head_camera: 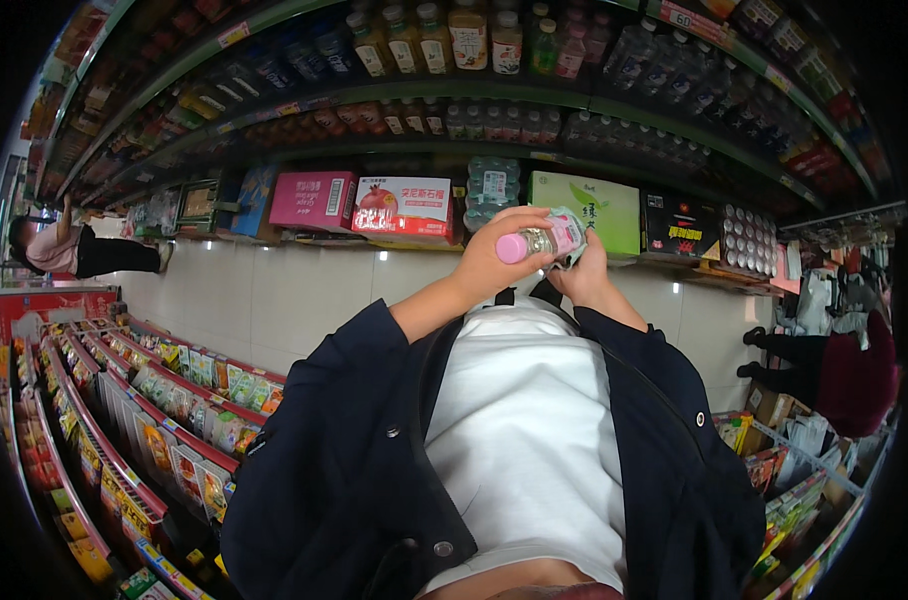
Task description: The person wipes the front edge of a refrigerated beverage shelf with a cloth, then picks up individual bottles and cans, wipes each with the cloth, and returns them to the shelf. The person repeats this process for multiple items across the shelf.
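My left hand [495, 247] grips a clear plastic drink bottle [540, 241] with a pink cap and a pink label. The bottle is tilted, its cap towards me. My right hand [585, 271] is at the bottle's lower end, closed on what looks like a crumpled pale green cloth [568, 259] that wraps part of the base. My right fingers are partly hidden behind the bottle. Beyond my hands are a shrink-wrapped pack of bottles [493, 184] and a green drink carton [596, 206] at the foot of the shelf.
Shelves of bottled drinks [469, 37] rise ahead. Along their foot stand a pink carton [313, 201], a red-and-white carton [403, 206] and a black carton [680, 229]. Snack racks [161, 397] are behind left. One person [71, 247] stands far left, another [836, 367] right.
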Motion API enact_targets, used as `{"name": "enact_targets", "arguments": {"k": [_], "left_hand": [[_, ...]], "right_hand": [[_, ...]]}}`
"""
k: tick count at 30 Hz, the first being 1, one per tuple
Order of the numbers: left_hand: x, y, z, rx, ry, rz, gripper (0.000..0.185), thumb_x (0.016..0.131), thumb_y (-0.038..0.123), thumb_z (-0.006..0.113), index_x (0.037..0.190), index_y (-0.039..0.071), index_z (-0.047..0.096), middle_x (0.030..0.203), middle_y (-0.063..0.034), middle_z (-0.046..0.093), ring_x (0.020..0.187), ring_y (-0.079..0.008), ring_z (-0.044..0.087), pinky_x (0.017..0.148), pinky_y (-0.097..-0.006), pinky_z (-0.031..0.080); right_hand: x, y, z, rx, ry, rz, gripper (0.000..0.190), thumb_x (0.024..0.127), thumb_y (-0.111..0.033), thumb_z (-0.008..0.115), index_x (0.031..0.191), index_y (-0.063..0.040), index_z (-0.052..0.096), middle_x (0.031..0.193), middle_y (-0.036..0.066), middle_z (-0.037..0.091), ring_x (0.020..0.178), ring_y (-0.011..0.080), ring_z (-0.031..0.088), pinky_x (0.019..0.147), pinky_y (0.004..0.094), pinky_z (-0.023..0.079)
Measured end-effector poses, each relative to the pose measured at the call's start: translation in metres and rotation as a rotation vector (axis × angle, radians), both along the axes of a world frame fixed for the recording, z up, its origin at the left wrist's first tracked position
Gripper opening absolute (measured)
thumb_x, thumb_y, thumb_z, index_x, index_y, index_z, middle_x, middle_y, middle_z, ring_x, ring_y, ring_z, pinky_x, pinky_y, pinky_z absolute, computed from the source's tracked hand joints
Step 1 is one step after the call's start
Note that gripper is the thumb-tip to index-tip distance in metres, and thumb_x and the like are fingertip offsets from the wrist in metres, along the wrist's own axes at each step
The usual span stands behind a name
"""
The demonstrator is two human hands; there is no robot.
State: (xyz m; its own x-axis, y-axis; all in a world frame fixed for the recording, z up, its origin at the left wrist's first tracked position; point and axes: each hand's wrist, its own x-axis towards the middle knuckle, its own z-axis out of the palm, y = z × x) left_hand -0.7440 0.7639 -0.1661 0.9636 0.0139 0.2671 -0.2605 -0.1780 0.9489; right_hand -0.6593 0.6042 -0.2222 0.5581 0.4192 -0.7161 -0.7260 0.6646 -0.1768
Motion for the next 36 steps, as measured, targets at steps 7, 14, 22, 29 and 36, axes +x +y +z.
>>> {"name": "enact_targets", "arguments": {"k": [7, 14, 22, 29, 36], "left_hand": [[0.002, -0.008, 0.001, 0.138, -0.007, -0.086, 0.041, 0.080, 0.012, 0.079, 0.120, 0.011, 0.067, 0.140, -0.0119, 0.054, 0.125, -0.0307, 0.054, 0.105, -0.0385, 0.044], [0.009, -0.020, 0.001, 0.283, 0.040, 0.012, 0.043, 0.078, 0.021, 0.081, 0.119, 0.016, 0.068, 0.137, -0.0088, 0.057, 0.121, -0.0326, 0.057, 0.104, -0.0423, 0.046], [0.032, -0.028, 0.014, 0.211, 0.056, -0.072, 0.045, 0.077, 0.017, 0.082, 0.120, 0.015, 0.068, 0.138, -0.0096, 0.058, 0.124, -0.0323, 0.056, 0.107, -0.0411, 0.043], [0.099, -0.028, 0.030, -0.154, 0.203, -0.042, 0.048, 0.081, 0.010, 0.081, 0.125, 0.004, 0.063, 0.127, -0.0095, 0.064, 0.115, -0.0197, 0.060, 0.100, -0.0331, 0.048], [0.208, -0.024, 0.037, -0.507, 0.497, 0.034, 0.050, 0.091, 0.024, 0.074, 0.132, 0.005, 0.052, 0.116, -0.0084, 0.063, 0.103, -0.0209, 0.065, 0.084, -0.0391, 0.058]], "right_hand": [[-0.012, 0.005, 0.009, -0.008, 0.148, -0.094, 0.047, 0.103, -0.039, 0.030, 0.131, -0.010, 0.055, 0.130, 0.012, 0.060, 0.121, 0.0313, 0.058, 0.105, 0.0478, 0.047], [-0.025, 0.002, 0.016, 0.104, 0.076, 0.089, 0.045, 0.103, -0.039, 0.029, 0.132, -0.016, 0.055, 0.129, 0.010, 0.061, 0.121, 0.0288, 0.058, 0.104, 0.0461, 0.047], [0.016, -0.024, 0.014, 0.092, 0.054, -0.098, 0.055, 0.104, -0.043, 0.021, 0.137, -0.010, 0.050, 0.138, 0.013, 0.055, 0.128, 0.0330, 0.053, 0.109, 0.0492, 0.042], [0.090, -0.067, -0.006, 0.194, -0.142, -0.102, 0.049, 0.105, -0.038, 0.027, 0.131, -0.007, 0.055, 0.129, 0.014, 0.062, 0.119, 0.0330, 0.059, 0.104, 0.0495, 0.047], [0.148, -0.094, 0.016, 0.093, -0.271, -0.019, 0.051, 0.107, -0.040, 0.028, 0.142, -0.010, 0.049, 0.140, 0.012, 0.056, 0.127, 0.0334, 0.055, 0.108, 0.0506, 0.043]]}}
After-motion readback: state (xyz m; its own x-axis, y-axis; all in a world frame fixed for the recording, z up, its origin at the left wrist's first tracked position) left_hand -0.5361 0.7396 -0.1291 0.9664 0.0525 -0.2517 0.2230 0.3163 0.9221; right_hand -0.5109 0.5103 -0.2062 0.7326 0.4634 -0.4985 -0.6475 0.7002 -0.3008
